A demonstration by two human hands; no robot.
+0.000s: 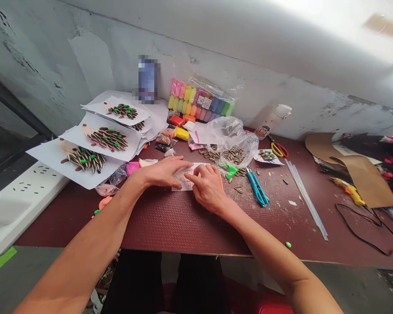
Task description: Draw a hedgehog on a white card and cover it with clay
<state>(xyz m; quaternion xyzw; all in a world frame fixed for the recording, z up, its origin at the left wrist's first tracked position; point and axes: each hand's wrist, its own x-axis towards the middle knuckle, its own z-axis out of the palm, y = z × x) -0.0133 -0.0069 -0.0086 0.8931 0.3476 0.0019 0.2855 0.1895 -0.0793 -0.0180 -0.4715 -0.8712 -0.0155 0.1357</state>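
Observation:
A small white card [182,185] with faint line marks lies on the dark red table [170,222]. My left hand [167,171] rests over its left and upper part, fingers spread, holding nothing. On the card's right side is my right hand [208,185], its fingers bent and drawn together; whatever they may hold is hidden. An orange edge shows just right of that hand. Sunflower seeds [231,155] lie in a pile beyond it, with a piece of green clay [229,171] and a teal cutter [257,187] to the right.
Sheets with seed hedgehogs [108,138] are stacked at the left beside a white power strip [22,192]. Coloured clay packs [201,102] lean on the wall. Scissors [278,147], a bottle [273,121], clear sticks [306,198] and a yellow glue gun [349,190] stand or lie rightward.

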